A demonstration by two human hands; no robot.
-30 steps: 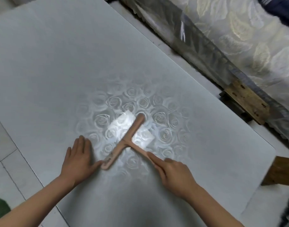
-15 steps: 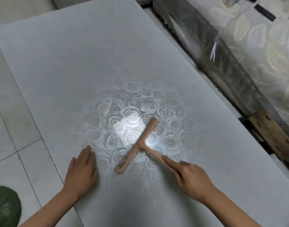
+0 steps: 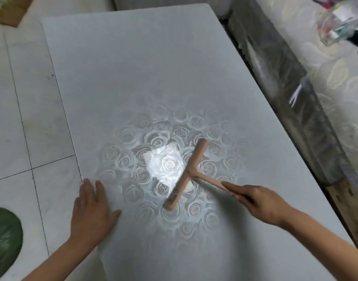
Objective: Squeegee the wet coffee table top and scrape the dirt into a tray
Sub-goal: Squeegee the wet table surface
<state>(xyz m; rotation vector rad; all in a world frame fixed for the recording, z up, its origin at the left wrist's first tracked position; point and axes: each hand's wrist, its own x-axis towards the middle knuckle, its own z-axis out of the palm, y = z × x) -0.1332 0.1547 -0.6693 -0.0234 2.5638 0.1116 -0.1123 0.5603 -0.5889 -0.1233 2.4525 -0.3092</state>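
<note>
**Work surface.** The coffee table top (image 3: 133, 67) is a pale grey rectangular slab with an embossed rose pattern. The pattern shows most clearly in the near half, around a bright rectangular glare patch (image 3: 164, 162).

**Tool.** The squeegee (image 3: 189, 173) is T-shaped and made of salmon-pink plastic. It sits on the tabletop in the near half, roughly midway between the left and right edges. The blade bar runs diagonally, with its far end pointing toward the far right corner and its near end toward the near left. The glare patch lies just beside the blade on its left. The handle leaves the middle of the bar and runs toward the right edge.

**Right hand.** The right hand (image 3: 261, 203) grips the outer end of the squeegee handle. Its fingers are curled round the handle and the index finger is laid along the top.

**Left hand.** The left hand (image 3: 91, 209) holds nothing. It rests palm down across the left edge of the tabletop with its fingers straight. It is well apart from the near end of the blade.

**Surroundings.**
- A tiled floor (image 3: 22, 118) lies beyond the left edge.
- A green object (image 3: 3, 240) sits on the floor, partly cut off by the frame.
- A plastic-wrapped furniture side (image 3: 285, 88) runs along the right edge.
- A floral-print cover (image 3: 346, 98) lies behind that furniture side.
- A clear plastic bag (image 3: 336, 21) rests on the cover.
</note>
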